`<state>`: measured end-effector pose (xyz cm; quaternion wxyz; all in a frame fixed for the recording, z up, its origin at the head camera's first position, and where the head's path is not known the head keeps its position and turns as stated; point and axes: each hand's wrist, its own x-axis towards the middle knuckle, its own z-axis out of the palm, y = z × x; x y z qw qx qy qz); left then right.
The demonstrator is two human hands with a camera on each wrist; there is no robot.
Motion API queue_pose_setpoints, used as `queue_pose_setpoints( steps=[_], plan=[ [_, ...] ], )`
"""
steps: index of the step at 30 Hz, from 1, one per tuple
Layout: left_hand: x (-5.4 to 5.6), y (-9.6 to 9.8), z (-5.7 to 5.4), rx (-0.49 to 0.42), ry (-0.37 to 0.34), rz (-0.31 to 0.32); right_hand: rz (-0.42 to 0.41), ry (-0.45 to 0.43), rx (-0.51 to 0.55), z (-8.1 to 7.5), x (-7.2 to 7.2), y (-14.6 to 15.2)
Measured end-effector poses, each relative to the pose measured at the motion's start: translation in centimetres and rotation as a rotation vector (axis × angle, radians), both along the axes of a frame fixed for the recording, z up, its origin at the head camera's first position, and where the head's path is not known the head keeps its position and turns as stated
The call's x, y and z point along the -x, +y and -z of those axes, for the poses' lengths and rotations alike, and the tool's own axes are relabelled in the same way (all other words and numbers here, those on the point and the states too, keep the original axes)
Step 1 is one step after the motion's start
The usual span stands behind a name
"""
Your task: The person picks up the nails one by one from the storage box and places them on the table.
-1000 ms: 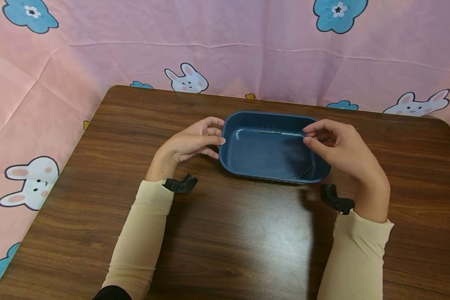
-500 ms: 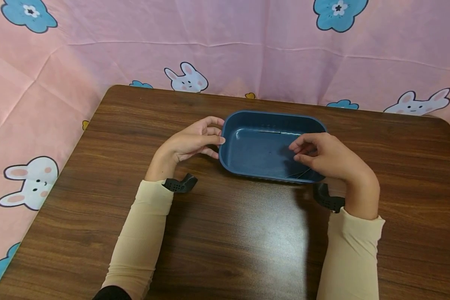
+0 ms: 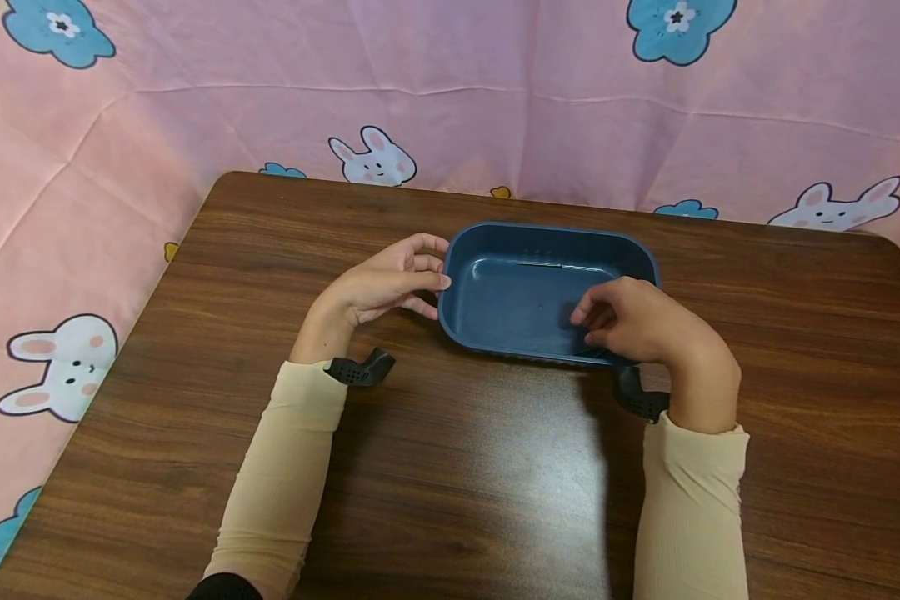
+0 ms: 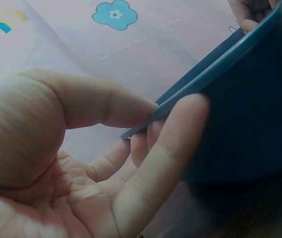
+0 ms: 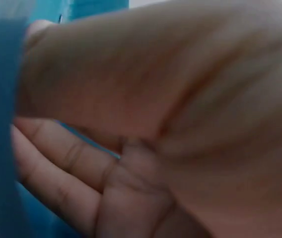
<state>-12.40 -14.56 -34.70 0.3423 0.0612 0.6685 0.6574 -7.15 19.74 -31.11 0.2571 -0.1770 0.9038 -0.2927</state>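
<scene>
A dark blue rectangular plastic basin [image 3: 525, 312] sits on the brown table. My left hand [image 3: 386, 283] grips its left end, thumb on the rim and fingers against the outer wall. The left wrist view shows that rim [image 4: 180, 91] between thumb and fingers. My right hand [image 3: 633, 321] reaches over the front right corner into the basin, fingers bent downward with a gap between thumb and forefinger. Thin dark sticks [image 3: 588, 351] lie beneath it, mostly hidden. Another thin dark stick [image 3: 542, 265] lies along the back wall. In the right wrist view the basin wall [image 5: 2, 124] hides my fingertips.
Wood-grain table [image 3: 450, 467] surrounds the basin on all sides. Behind and to the left hangs a pink cloth [image 3: 465, 108] printed with rabbits and blue flowers. A black wrist mount [image 3: 362, 367] sticks out near each sleeve cuff.
My right hand has moved left and toward the front, from above the basin's right end to low over the sticks at its front right. The left hand and basin have stayed put.
</scene>
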Motion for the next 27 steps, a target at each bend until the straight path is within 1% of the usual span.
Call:
queue_pose_setpoints(
  steps=[6,10,16,22,27],
  plan=[
    [0.0,0.0,0.1,-0.002,-0.004,0.002,0.003,-0.023,-0.036,0.1,-0.1,-0.2],
    [-0.1,0.0,0.0,0.000,-0.006,-0.003,0.002,-0.028,-0.092,0.1,-0.1,-0.7],
    [-0.1,0.1,-0.2,0.004,-0.015,-0.007,0.016,-0.074,-0.185,0.2,0.1,-1.5],
    [-0.1,0.1,-0.2,0.007,-0.017,-0.011,0.031,-0.096,-0.264,0.1,0.3,-2.0],
    [0.0,0.1,-0.3,0.007,-0.019,-0.015,0.039,-0.110,-0.299,0.2,0.5,-2.3]
  ],
)
